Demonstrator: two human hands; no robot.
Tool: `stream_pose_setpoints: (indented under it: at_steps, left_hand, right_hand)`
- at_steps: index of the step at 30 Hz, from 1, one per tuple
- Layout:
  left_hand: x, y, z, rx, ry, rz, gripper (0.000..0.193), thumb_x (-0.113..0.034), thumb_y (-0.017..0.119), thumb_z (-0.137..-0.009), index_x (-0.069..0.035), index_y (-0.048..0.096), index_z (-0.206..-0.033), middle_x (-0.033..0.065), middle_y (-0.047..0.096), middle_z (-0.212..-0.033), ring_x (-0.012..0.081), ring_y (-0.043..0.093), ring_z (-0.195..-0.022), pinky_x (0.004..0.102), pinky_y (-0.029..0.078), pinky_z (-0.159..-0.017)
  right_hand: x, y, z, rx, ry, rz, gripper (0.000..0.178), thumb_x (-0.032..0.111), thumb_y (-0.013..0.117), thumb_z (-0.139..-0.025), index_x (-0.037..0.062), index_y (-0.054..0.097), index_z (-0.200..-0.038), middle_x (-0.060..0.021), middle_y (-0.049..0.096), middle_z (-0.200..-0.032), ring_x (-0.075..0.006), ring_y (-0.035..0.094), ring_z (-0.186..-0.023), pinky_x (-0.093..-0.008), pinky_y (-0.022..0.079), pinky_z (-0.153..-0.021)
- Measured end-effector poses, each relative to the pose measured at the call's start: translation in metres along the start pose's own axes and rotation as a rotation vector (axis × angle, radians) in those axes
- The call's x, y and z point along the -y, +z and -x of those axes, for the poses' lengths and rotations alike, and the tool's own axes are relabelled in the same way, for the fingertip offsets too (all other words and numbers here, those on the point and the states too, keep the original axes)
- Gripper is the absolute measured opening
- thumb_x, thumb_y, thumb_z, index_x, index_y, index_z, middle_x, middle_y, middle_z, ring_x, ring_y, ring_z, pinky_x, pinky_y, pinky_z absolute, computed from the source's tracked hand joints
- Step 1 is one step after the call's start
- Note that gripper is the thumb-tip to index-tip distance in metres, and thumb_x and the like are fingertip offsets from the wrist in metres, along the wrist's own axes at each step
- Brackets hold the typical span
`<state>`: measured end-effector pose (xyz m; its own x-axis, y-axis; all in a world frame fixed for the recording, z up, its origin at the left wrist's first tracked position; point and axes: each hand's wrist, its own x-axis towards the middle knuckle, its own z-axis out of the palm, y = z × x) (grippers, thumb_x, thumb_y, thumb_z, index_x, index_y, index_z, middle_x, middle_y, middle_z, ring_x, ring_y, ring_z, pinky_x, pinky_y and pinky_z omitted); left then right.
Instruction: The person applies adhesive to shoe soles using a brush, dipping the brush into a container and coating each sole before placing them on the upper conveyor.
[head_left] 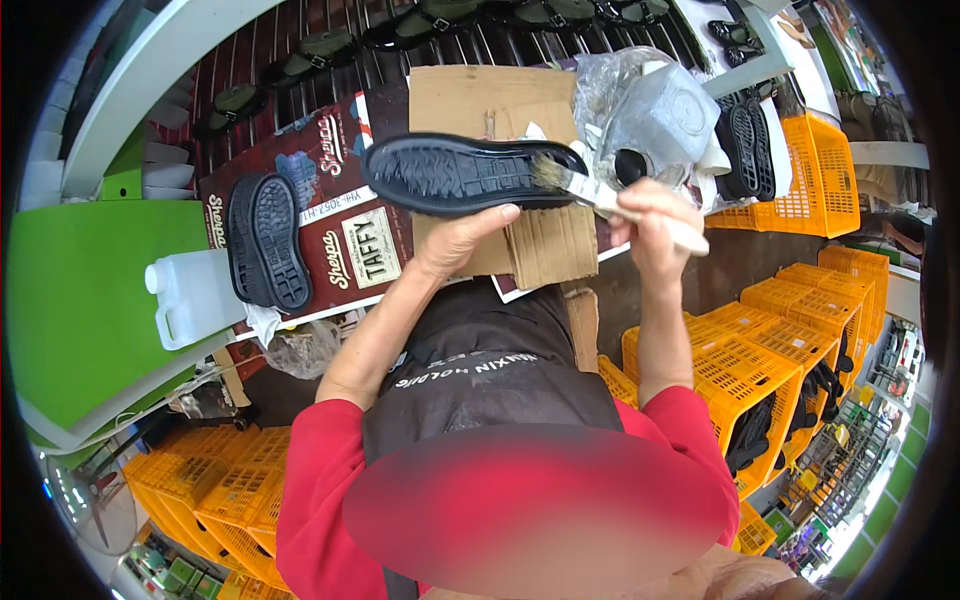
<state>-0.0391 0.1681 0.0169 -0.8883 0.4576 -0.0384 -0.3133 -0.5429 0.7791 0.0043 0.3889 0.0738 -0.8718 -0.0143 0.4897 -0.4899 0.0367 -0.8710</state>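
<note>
Beyond the dark apron [490, 410] at mid-frame, the left hand [465, 240] grips the near edge of a black shoe sole [460, 172], thumb along the rim, its other fingers mostly hidden beneath. The right hand [660, 225], right of centre, has its fingers closed round the handle of a flat paintbrush [596, 193], bristles on the sole's right end. The sole sits upper centre, patterned face up, over brown cardboard [480, 95] on the counter. Brushing looks under way on this piece (whether its shiny left part is already coated, I cannot tell), so the pass seems unfinished. Stacked black soles [275, 245] at left and more soles [750, 150] at upper right lie untouched, treated or not unclear. Farthest, black shoes [430, 22] line the top.
</note>
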Motion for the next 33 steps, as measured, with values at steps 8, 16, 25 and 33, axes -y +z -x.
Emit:
stream_pose_setpoints:
  at_steps: [8, 16, 25, 33]
  left_hand:
    - [0.005, 0.015, 0.001, -0.08, 0.312, -0.368, 0.074, -0.001, 0.07, -0.074, -0.004, 0.028, -0.135, 0.012, 0.039, -0.136, 0.0215, 0.038, -0.126, 0.0348, 0.029, -0.108]
    - [0.032, 0.019, -0.005, -0.113, 0.494, -0.403, 0.075, -0.019, 0.079, -0.069, 0.0, 0.036, -0.129, 0.0168, 0.043, -0.132, 0.0243, 0.045, -0.121, 0.0382, 0.034, -0.103]
    - [0.013, 0.035, 0.006, 0.055, 0.168, -0.495, 0.065, -0.019, 0.062, -0.085, -0.008, 0.026, -0.138, 0.008, 0.033, -0.143, 0.0176, 0.029, -0.134, 0.0344, 0.017, -0.113]
    - [0.067, -0.011, 0.025, 0.14, -0.026, 0.33, 0.056, -0.024, 0.062, -0.085, -0.007, 0.036, -0.131, 0.0069, 0.043, -0.131, 0.0144, 0.038, -0.125, 0.032, 0.029, -0.105]
  right_hand:
    - [0.009, 0.04, 0.006, -0.176, -0.294, 0.54, 0.017, 0.01, 0.07, -0.075, -0.0026, 0.066, -0.087, -0.0111, 0.063, -0.071, -0.021, 0.06, -0.06, -0.0281, 0.047, -0.053]
    - [0.011, 0.086, 0.009, -0.079, -0.253, 0.597, 0.013, -0.002, 0.065, -0.073, -0.0026, 0.066, -0.086, -0.0119, 0.064, -0.072, -0.0219, 0.061, -0.058, -0.0286, 0.048, -0.052]
    - [0.013, 0.127, 0.005, 0.014, -0.323, 0.476, 0.017, 0.003, 0.072, -0.068, 0.0015, 0.064, -0.083, -0.006, 0.061, -0.069, -0.0174, 0.059, -0.054, -0.0282, 0.047, -0.046]
    - [0.023, 0.106, -0.015, 0.34, -0.15, 0.239, 0.011, -0.001, 0.065, -0.073, -0.001, 0.066, -0.083, -0.011, 0.065, -0.074, -0.0208, 0.063, -0.061, -0.0287, 0.051, -0.055]
